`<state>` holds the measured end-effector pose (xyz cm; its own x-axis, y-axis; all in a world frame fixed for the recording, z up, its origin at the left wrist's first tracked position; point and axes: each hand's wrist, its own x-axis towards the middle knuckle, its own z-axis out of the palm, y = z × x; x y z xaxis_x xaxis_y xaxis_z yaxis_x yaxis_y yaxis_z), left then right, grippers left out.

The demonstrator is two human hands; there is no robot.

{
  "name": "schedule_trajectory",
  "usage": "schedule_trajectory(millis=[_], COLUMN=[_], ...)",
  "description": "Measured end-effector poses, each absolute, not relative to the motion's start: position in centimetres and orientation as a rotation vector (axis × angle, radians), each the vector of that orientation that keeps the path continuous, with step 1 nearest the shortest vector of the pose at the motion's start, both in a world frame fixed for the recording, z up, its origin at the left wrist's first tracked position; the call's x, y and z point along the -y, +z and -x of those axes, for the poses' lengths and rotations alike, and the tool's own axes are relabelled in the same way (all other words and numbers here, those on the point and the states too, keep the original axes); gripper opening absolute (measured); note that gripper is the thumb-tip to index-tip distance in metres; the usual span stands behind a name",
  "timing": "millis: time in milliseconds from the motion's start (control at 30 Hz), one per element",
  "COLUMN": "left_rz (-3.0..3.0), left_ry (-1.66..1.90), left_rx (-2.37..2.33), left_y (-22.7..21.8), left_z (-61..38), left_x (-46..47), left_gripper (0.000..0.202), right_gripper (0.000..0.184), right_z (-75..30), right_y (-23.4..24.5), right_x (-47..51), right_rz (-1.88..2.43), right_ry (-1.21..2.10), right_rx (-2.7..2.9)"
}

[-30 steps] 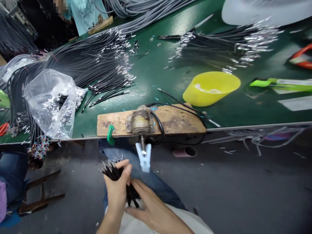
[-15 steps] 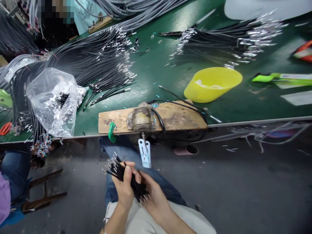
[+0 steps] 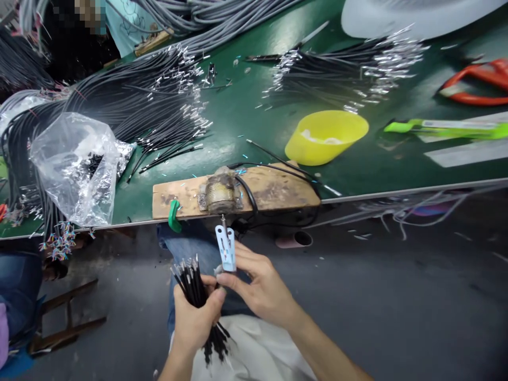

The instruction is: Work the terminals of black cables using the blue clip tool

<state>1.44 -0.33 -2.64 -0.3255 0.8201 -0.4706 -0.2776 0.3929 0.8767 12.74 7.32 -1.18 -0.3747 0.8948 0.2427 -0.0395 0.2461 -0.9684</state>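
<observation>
My left hand (image 3: 194, 315) is wrapped round a bundle of short black cables (image 3: 193, 283), their stripped silvery ends pointing up and their lower ends hanging below the fist. Just to the right, my right hand (image 3: 264, 286) pinches with thumb and fingers at the lower end of a light-blue clothes peg (image 3: 226, 254). A grey frayed tip shows at the right thumb, seemingly the end of a single black cable; the fingers partly hide it. The peg hangs from the shaft of a small motor (image 3: 220, 193) fixed on a wooden board (image 3: 278, 188).
A green clamp (image 3: 173, 216) grips the board's edge. On the green table (image 3: 238, 121) lie black cable bundles (image 3: 130, 95), a clear plastic bag (image 3: 75, 164), a yellow cup (image 3: 325, 140), a green cutter knife (image 3: 440, 128) and red-handled pliers (image 3: 476, 82). A wooden stool (image 3: 69, 317) stands at left.
My right hand has left the cable bundle and moved up and right to the peg. My left hand has turned the bundle more upright. The whole view has shifted slightly.
</observation>
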Motion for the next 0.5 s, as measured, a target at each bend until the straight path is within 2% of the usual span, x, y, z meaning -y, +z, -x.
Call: schedule_trajectory(millis=[67,133,233,367,433,500], left_rz=[-0.523,-0.519,-0.511,-0.532,-0.523,-0.509], left_ry=[1.214,1.220,1.221,1.200,1.191,1.190], left_rx=[-1.526,-1.529,-1.488,-1.431,-1.406,-1.395], left_y=[-2.6,-2.5,-2.3,-2.1,-2.2,-2.4], left_z=[-1.7,-2.1,-2.6,-2.8,-2.7,-2.6], left_x=[0.2,0.0,-0.1,-0.1,-0.1,0.1], left_gripper=[0.027,0.028,0.032,0.036,0.036,0.035], right_gripper=[0.028,0.027,0.024,0.031,0.033,0.032], right_z=[-12.5,-12.1,-11.4,-10.8,-11.1,-11.6], right_y=[-1.6,-2.1,-2.8,-2.9,-2.8,-2.8], right_x=[-6.7,-6.1,-5.5,-5.4,-5.7,-6.0], right_rz=[0.907,0.967,0.910,0.704,0.668,0.703], right_ry=[1.125,1.116,1.432,2.009,2.090,1.992], right_rx=[1.567,1.456,1.142,0.661,0.583,0.658])
